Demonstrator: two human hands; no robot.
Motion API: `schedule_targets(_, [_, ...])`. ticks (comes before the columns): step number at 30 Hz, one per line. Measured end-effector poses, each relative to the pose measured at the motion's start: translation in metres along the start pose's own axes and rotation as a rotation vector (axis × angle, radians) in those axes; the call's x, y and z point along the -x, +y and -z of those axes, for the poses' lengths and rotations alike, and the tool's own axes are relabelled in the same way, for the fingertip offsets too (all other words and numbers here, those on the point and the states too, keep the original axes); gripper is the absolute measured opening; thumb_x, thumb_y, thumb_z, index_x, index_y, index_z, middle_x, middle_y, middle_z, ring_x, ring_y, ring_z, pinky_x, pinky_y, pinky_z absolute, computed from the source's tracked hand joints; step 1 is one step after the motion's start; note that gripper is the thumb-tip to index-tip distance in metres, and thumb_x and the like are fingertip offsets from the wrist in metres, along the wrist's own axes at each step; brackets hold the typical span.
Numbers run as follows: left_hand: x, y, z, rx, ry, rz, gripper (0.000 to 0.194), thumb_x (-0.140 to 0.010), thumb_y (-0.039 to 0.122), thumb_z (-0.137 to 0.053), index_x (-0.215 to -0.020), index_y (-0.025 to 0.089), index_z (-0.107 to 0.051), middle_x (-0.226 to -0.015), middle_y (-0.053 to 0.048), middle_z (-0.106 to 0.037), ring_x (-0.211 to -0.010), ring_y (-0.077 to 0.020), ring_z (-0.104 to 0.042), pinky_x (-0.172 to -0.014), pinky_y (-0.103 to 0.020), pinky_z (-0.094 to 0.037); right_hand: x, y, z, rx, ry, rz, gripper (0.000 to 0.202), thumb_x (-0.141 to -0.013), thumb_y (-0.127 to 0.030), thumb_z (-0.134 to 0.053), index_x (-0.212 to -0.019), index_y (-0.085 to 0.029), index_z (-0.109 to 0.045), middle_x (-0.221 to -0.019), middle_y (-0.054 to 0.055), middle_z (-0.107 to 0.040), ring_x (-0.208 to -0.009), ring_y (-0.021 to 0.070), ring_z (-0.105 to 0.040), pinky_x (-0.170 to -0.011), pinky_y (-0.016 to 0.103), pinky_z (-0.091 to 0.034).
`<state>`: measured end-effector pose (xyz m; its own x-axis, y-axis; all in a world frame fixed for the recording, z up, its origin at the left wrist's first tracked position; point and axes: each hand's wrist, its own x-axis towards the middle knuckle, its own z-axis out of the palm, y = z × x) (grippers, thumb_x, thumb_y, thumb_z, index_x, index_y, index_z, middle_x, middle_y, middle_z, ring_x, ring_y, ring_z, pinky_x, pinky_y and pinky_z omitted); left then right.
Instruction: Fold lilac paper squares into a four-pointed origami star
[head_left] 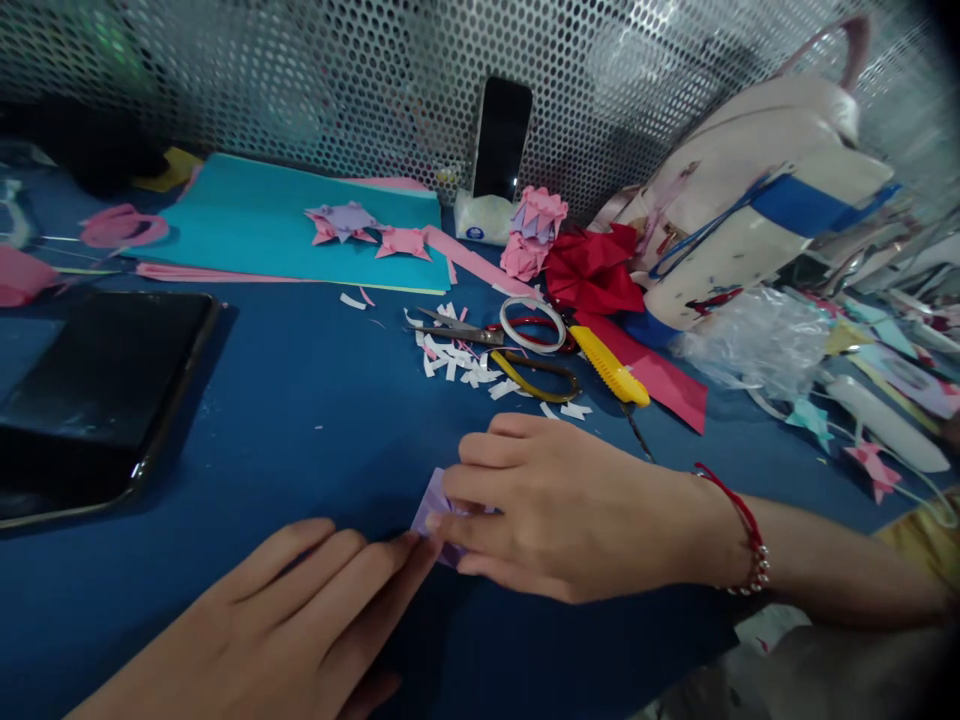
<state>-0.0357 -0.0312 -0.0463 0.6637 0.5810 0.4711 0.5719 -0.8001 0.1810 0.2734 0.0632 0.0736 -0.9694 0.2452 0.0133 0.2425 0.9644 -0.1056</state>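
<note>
A small piece of folded light-purple paper (429, 500) lies on the blue table (285, 430), partly hidden under my fingers. My right hand (570, 510), with a red beaded bracelet at the wrist, is closed on the paper, its fingertips pressing down on it. From the lower left my left hand (300, 610) reaches in; its fingers are held together and meet the paper's lower left edge beside the right fingertips. Beyond the right hand are scissors (465, 332) with red and yellow handles, a white ring (532, 325) and white paper scraps (469, 368).
A tablet or large phone (97, 390) lies on the left. Farther back are blue paper sheets (255, 220) with folded paper pieces, and an upright phone (502, 140). On the right stand a yellow cutter (609, 365), a tilted bottle (750, 240) and a pale bag (735, 140).
</note>
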Motion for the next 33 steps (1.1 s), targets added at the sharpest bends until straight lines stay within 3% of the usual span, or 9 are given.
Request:
schedule_targets(3, [-0.008, 0.001, 0.0, 0.01, 0.023, -0.003, 0.072, -0.14, 0.047, -0.043, -0.209, 0.032, -0.027, -0.121, -0.003, -0.089, -0.107, -0.0283, -0.08, -0.121, -0.044, -0.052, 0.001, 0.0, 0.001, 0.023, -0.013, 0.022, 0.036, -0.137, -0.044, -0.069, -0.133, -0.016, -0.092, -0.131, 0.009, -0.089, -0.113, 0.0248, -0.07, -0.093, 0.043, -0.047])
schedule_targets(8, [-0.003, -0.001, 0.004, 0.01, 0.063, -0.039, 0.05, -0.135, 0.03, -0.053, -0.183, 0.03, -0.068, -0.127, -0.003, -0.09, -0.118, -0.0249, -0.08, -0.132, -0.04, -0.047, -0.006, -0.005, -0.01, -0.002, -0.04, 0.047, 0.043, -0.138, -0.043, -0.067, -0.113, -0.018, -0.093, -0.124, 0.01, -0.089, -0.112, 0.0242, -0.071, -0.09, 0.042, -0.047])
schedule_targets(10, [-0.005, -0.003, 0.007, 0.009, 0.061, -0.056, 0.043, -0.135, 0.028, -0.054, -0.173, 0.027, -0.075, -0.124, -0.002, -0.09, -0.118, -0.0236, -0.078, -0.134, -0.039, -0.044, -0.006, -0.002, -0.012, -0.009, -0.023, 0.055, 0.046, -0.139, -0.043, -0.065, -0.112, -0.018, -0.093, -0.124, 0.01, -0.088, -0.112, 0.0239, -0.071, -0.089, 0.042, -0.048])
schedule_targets(16, [-0.018, -0.007, 0.013, 0.019, 0.054, -0.088, 0.05, -0.142, 0.041, -0.047, -0.187, 0.029, -0.063, -0.123, -0.001, -0.09, -0.112, -0.0223, -0.074, -0.129, -0.039, -0.043, 0.013, 0.019, 0.015, -0.068, 0.206, -0.045, 0.045, -0.143, -0.042, -0.051, -0.162, -0.02, -0.085, -0.131, 0.009, -0.085, -0.116, 0.0208, -0.077, -0.1, 0.036, -0.06])
schedule_targets(18, [-0.021, -0.006, 0.014, 0.019, 0.049, -0.088, 0.055, -0.142, 0.046, -0.047, -0.194, 0.032, -0.056, -0.123, 0.001, -0.09, -0.11, -0.023, -0.073, -0.124, -0.041, -0.044, 0.019, 0.022, 0.018, -0.095, 0.318, -0.146, 0.046, -0.144, -0.037, -0.047, -0.162, -0.019, -0.084, -0.13, 0.009, -0.087, -0.119, 0.0215, -0.08, -0.106, 0.038, -0.063])
schedule_targets(20, [-0.022, -0.005, 0.014, 0.014, 0.011, -0.089, 0.057, -0.143, 0.052, -0.044, -0.195, 0.035, -0.055, -0.122, 0.001, -0.089, -0.107, -0.0236, -0.073, -0.119, -0.043, -0.044, 0.025, 0.022, 0.007, -0.134, 0.407, -0.11, 0.043, -0.142, -0.034, -0.05, -0.151, -0.018, -0.088, -0.12, 0.007, -0.089, -0.115, 0.0208, -0.081, -0.105, 0.037, -0.066])
schedule_targets(26, [-0.023, -0.003, 0.008, 0.023, -0.023, -0.053, 0.065, -0.142, 0.061, -0.036, -0.2, 0.037, -0.049, -0.116, 0.0, -0.087, -0.104, -0.0257, -0.074, -0.117, -0.044, -0.046, 0.039, 0.015, -0.061, -0.108, 0.589, -0.005, 0.03, -0.134, -0.03, -0.064, -0.134, -0.02, -0.092, -0.122, 0.008, -0.093, -0.117, 0.0216, -0.082, -0.108, 0.036, -0.068])
schedule_targets(30, [-0.016, -0.001, 0.002, 0.001, 0.014, -0.037, 0.074, -0.139, 0.068, -0.042, -0.207, 0.037, -0.034, -0.116, 0.0, -0.089, -0.101, -0.0257, -0.075, -0.12, -0.043, -0.047, 0.044, 0.01, -0.068, -0.111, 0.562, 0.002, 0.04, -0.138, -0.037, -0.059, -0.126, -0.022, -0.094, -0.118, 0.003, -0.093, -0.113, 0.0203, -0.078, -0.099, 0.035, -0.061])
schedule_targets(33, [0.0, -0.003, -0.003, -0.054, 0.012, -0.044, 0.066, -0.14, 0.057, -0.04, -0.204, 0.038, -0.044, -0.119, -0.002, -0.091, -0.105, -0.0262, -0.081, -0.126, -0.043, -0.05, 0.042, 0.009, -0.064, -0.102, 0.538, -0.003, 0.043, -0.14, -0.039, -0.056, -0.128, -0.024, -0.095, -0.12, 0.002, -0.093, -0.111, 0.0191, -0.076, -0.096, 0.036, -0.058])
